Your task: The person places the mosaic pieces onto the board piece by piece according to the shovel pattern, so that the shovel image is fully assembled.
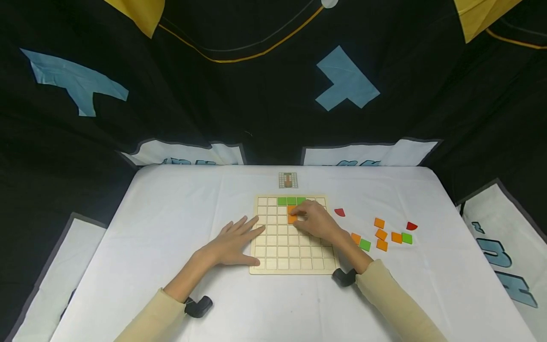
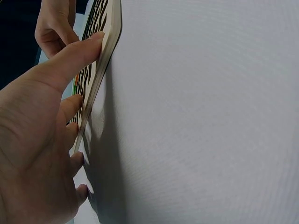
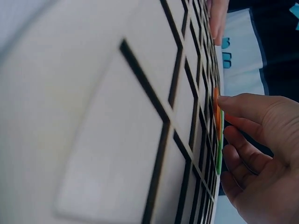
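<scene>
A pale wooden grid board [image 1: 283,251] lies on the white table. Three green square tiles [image 1: 291,201] fill neighbouring cells of its top row, partly overlapped by the right hand. Below the middle one sit orange square tiles [image 1: 292,220] in one column. My right hand [image 1: 316,221] reaches over the board, its thumb and forefinger pinching an orange tile [image 3: 217,105] at the grid surface; the other fingers are curled. My left hand [image 1: 235,242] is spread at the board's left edge, with the thumb [image 2: 88,49] resting on the border near the lower left corner.
Loose orange tiles [image 1: 381,234] and green tiles [image 1: 407,238] lie right of the board, some beside the right forearm. Two red rounded pieces [image 1: 339,212] lie there too. A small printed grid picture [image 1: 288,180] is behind the board. Black curtains hang beyond the table.
</scene>
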Motion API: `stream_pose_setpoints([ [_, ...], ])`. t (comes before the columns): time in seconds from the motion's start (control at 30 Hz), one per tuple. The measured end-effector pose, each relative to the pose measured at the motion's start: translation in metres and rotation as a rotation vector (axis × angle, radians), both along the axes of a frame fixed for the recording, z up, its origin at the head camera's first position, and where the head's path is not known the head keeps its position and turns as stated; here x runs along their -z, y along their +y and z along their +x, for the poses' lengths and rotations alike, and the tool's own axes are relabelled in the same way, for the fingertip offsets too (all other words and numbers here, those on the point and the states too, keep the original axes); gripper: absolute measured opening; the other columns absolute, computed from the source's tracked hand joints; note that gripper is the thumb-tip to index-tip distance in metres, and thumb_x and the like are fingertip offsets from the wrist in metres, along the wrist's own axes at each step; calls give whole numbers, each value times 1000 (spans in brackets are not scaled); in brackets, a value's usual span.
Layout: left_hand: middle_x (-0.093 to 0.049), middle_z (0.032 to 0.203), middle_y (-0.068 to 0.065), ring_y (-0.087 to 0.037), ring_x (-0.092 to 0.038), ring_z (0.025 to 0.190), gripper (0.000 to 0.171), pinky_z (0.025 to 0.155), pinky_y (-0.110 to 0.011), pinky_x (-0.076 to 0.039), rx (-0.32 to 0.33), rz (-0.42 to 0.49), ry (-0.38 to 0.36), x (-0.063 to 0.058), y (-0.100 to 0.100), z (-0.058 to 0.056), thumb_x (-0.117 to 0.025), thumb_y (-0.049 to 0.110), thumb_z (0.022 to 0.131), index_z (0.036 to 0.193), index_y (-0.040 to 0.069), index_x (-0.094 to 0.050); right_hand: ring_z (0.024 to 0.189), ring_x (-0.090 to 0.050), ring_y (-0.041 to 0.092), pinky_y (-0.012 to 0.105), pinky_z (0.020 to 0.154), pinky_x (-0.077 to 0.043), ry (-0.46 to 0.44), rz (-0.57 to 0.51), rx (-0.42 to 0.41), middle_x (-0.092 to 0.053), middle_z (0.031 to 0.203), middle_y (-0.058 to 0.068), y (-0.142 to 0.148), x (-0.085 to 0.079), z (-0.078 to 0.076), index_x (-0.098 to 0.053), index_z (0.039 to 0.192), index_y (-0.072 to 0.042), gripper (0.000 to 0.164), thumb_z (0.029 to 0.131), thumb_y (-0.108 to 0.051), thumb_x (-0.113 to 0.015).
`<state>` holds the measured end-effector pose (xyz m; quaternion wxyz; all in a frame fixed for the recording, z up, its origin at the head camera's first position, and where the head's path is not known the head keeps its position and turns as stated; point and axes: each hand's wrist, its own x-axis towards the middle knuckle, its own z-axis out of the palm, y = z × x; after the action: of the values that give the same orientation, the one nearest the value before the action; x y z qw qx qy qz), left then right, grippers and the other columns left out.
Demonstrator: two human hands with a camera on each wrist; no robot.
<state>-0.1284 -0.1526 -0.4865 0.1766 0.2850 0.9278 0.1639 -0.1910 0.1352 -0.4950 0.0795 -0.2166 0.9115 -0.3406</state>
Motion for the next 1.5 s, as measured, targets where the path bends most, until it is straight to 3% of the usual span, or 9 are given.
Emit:
stream_pose_setpoints([
  [0.27,-14,165,-12,-40,-9,150,92,116,-63,-9,11,2,8,1,0,0,-69,61,85,157,15,-35,107,-61,25,45,94,-49,-6,-62,51,-68,109,4,31,-5,3,-75,111,-5,24,88,-12,-75],
  [0.5,-15,165,-12,-40,-9,150,92,116,-63,-9,12,-1,13,2,0,0,-68,62,85,157,15,-35,95,-58,26,44,86,-48,10,-65,171,-67,109,8,72,-12,11,-74,114,-4,27,89,-13,-75],
  [0.67,-13,166,-10,-39,-8,150,93,116,-62,-8,10,-8,7,3,0,0,-67,63,84,158,17,-33,109,-58,32,54,99,-44,-12,-64,270,-67,116,12,102,-14,21,-73,115,-5,27,90,-15,-74],
  [0.8,-14,166,-11,-39,-8,150,93,116,-63,-8,2,-1,6,3,0,0,-68,62,84,157,16,-34,118,-55,38,58,100,-43,-15,-23,320,-64,124,17,121,-12,31,-71,118,-3,30,91,-15,-73],
  [1.13,-14,166,-11,-39,-8,150,92,116,-63,-9,-3,5,4,4,-1,0,-68,62,85,157,16,-34,118,-54,39,58,99,-44,-51,27,332,-64,123,19,142,-1,55,-71,117,-2,32,88,-16,-76],
  [1.5,-13,166,-11,-39,-8,150,92,116,-62,-8,-6,1,-3,2,1,0,-69,61,85,157,16,-34,118,-56,35,57,99,-42,-40,17,311,-69,115,10,147,9,67,-74,112,-6,27,88,-16,-78],
])
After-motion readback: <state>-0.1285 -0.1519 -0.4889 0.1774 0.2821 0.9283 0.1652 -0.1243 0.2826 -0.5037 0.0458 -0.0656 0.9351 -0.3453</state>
